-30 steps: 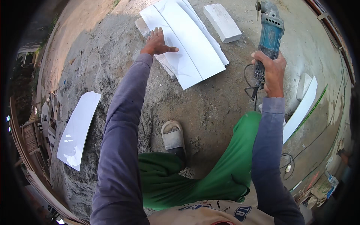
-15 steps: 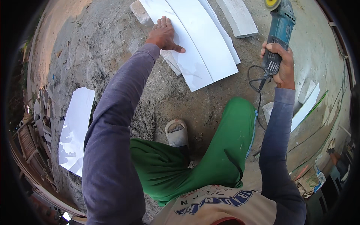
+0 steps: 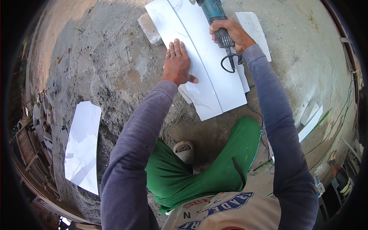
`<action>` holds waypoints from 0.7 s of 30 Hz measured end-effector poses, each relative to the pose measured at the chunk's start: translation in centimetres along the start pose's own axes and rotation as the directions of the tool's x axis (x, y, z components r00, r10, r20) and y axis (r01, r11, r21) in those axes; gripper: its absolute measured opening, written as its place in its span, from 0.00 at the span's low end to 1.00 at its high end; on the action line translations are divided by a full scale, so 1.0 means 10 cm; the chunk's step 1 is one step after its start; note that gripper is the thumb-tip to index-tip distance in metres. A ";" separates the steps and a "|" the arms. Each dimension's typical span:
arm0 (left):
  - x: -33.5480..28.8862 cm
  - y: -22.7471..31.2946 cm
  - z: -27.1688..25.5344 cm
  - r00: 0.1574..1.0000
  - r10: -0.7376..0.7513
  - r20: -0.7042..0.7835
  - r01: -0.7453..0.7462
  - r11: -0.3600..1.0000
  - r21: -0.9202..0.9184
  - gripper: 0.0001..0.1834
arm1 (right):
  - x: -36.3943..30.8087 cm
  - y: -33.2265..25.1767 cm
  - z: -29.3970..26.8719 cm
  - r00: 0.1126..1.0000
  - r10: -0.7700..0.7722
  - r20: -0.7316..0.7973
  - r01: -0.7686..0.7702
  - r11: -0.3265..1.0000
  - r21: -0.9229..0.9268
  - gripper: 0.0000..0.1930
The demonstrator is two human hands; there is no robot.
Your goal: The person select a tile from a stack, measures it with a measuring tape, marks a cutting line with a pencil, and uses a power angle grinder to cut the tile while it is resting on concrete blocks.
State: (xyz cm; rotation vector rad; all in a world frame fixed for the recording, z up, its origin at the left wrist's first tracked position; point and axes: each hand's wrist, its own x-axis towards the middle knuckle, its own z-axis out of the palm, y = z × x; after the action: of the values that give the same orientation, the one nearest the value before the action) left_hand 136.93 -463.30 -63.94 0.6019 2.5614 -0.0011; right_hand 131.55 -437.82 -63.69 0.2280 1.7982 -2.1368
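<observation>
White tile [image 3: 211,73] lies on the ground ahead of me, a thin dark line running lengthwise along it; a second white sheet [image 3: 243,79] shows from under its right side. My left hand [image 3: 178,64] rests palm down at the tile's left edge, fingers extended, thumb out to the right, grasping nothing. My right hand [image 3: 234,35] is wrapped around the dark rear body of a teal angle grinder [image 3: 214,13], its cord [image 3: 226,69] looping below. The grinder's head is cut off by the upper rim, so I cannot tell whether its disc touches the tile. Pale blocks [image 3: 150,30] lie to either side; another white piece [image 3: 82,147] lies well apart, left.
</observation>
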 end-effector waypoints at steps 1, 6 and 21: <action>-0.01 -0.03 0.01 1.000 -0.003 0.012 0.003 1.000 0.002 0.89 | 0.15 0.00 0.12 0.999 0.030 0.030 -0.031 0.999 0.018 0.16; -0.02 -0.01 -0.02 1.000 0.010 0.012 -0.009 0.995 -0.099 0.88 | 0.73 0.11 0.33 0.991 0.119 0.054 -0.119 0.993 -0.010 0.19; 0.01 0.00 -0.04 0.999 -0.001 0.040 0.006 0.994 -0.112 0.88 | 1.32 0.08 0.41 0.992 0.107 0.061 -0.100 0.989 -0.108 0.18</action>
State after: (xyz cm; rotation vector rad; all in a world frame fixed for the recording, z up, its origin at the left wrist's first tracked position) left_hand 136.66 -463.17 -63.66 0.5494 2.5049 0.1274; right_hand 119.96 -443.97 -68.02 0.2164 1.8133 -1.9498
